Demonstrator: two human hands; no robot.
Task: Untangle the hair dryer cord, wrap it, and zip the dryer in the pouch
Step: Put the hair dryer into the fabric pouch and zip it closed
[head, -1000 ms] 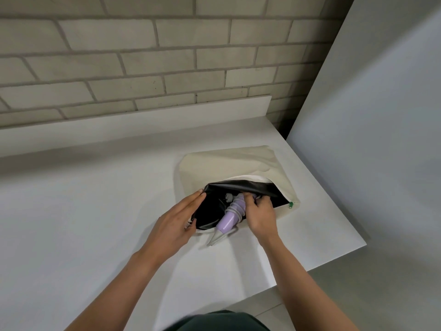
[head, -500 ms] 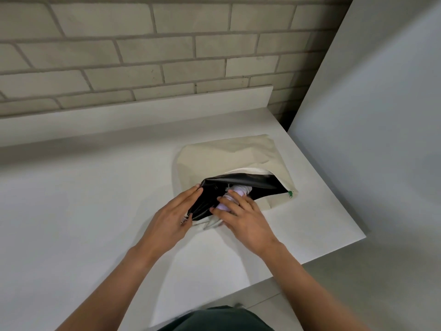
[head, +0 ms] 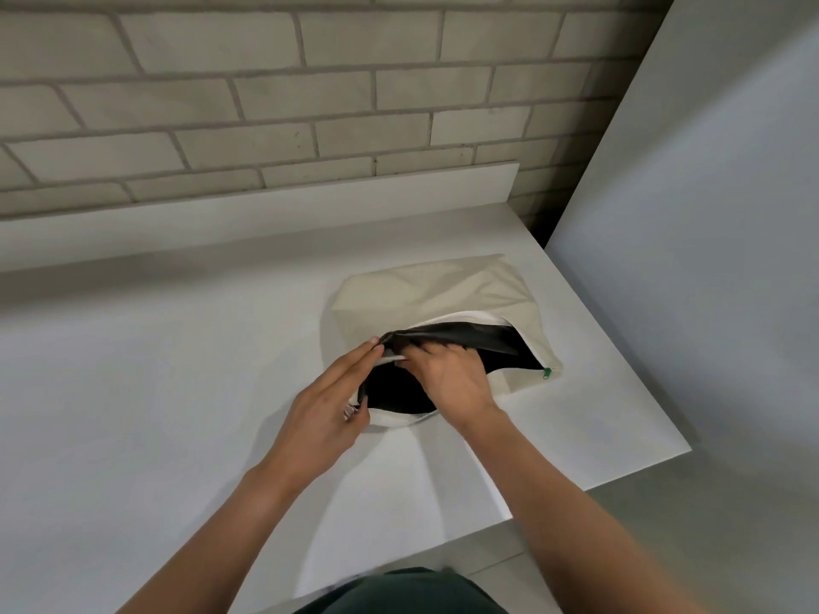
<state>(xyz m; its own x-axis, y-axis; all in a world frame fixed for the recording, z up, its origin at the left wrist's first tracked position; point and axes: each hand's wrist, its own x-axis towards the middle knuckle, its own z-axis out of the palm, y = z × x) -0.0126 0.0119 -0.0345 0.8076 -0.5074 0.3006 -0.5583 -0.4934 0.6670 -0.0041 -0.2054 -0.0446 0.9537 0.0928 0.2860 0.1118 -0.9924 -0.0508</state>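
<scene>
- Change: a second ago the dryer's lilac body stuck out of the pouch (head: pixel 443 294). Now it's out of sight, down in the black lining (head: pixel 487 339).
- My right hand (head: pixel 452 378) is in the mouth with its fingers curled, on lining or dryer I can't tell.
- My left hand (head: pixel 328 405) lays straight fingers along the left rim, steadying it.
- Zipping looks like all that's left. The green zip pull (head: pixel 547 372) waits at the far right end, and my right hand blocks the opening.
- The pouch lies near the counter (head: pixel 177 370) corner, with the brick wall (head: pixel 266 104) behind.
</scene>
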